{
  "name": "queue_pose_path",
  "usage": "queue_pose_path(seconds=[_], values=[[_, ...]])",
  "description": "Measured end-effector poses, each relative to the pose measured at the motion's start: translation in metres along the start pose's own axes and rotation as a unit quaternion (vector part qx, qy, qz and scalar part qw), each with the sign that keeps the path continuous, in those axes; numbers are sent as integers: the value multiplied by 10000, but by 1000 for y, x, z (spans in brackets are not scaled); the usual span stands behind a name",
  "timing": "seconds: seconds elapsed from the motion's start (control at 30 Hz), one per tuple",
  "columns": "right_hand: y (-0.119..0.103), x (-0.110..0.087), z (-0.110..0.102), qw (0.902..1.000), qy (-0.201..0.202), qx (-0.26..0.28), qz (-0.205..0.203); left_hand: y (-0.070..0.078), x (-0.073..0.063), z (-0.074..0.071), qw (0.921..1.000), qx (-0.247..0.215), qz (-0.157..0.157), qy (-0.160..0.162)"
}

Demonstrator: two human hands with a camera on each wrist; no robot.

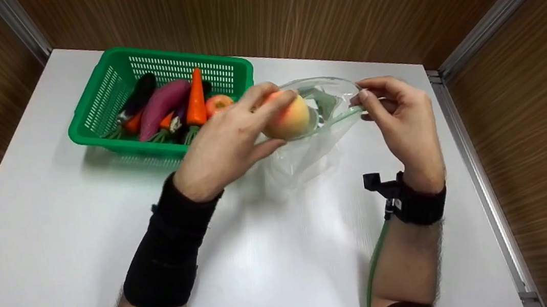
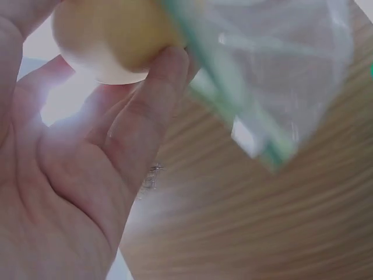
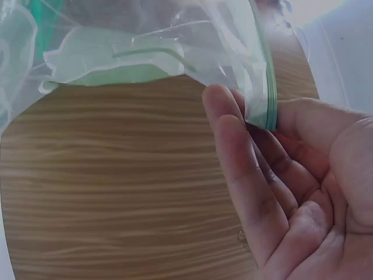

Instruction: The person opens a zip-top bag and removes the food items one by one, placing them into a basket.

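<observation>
A yellow and red peach [image 1: 289, 118] is gripped by my left hand [image 1: 231, 140] at the mouth of a clear zip bag [image 1: 300, 158]. In the left wrist view the peach [image 2: 116, 35] sits between thumb and fingers, with the bag's green zip edge right against it. My right hand [image 1: 400, 116] pinches the far right corner of the bag's rim, so the mouth gapes. The right wrist view shows that corner of the bag [image 3: 256, 99] between thumb and fingertips. Green and white print marks the bag's side; the bag's lower part hangs loosely over the table.
Behind and left stands a green plastic basket [image 1: 88, 112] with an eggplant [image 1: 141, 96], a purple sweet-potato-like vegetable [image 1: 165, 104], carrots [image 1: 195, 100] and a red apple-like fruit [image 1: 219, 104]. Wood-grain panels [image 1: 258, 16] enclose the white table [image 1: 277, 276] at the back and sides.
</observation>
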State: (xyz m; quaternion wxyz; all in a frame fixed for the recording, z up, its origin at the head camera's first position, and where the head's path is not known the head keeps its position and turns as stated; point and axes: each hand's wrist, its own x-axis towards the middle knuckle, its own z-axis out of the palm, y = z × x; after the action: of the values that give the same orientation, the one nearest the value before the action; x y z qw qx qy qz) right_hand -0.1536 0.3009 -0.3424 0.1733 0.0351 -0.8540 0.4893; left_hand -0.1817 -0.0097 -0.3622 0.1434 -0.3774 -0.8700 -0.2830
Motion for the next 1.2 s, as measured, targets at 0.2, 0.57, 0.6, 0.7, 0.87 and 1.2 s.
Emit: queue_pose_path(seconds=[0.2, 0.57, 0.6, 0.7, 0.87, 1.2], values=[[6, 4, -4, 9981, 468, -364, 137, -33, -4, -21, 9968, -295, -701, 244], [11, 10, -6, 9927, 910, -681, 414, -100, -16, -43, 9681, -208, -2480, -309], [12, 10, -6, 9926, 915, -679, 422, -105, -18, -44, 9643, -199, -2614, -381], [12, 10, -6, 9928, 896, -679, 417, -122, -24, -47, 9533, -135, -2967, -551], [13, 10, -7, 9930, 902, -662, 379, -147, -35, -45, 9402, -38, -3316, -775], [12, 10, -4, 9951, 860, -431, 216, -166, -40, -39, 9068, -43, -3953, -1460]])
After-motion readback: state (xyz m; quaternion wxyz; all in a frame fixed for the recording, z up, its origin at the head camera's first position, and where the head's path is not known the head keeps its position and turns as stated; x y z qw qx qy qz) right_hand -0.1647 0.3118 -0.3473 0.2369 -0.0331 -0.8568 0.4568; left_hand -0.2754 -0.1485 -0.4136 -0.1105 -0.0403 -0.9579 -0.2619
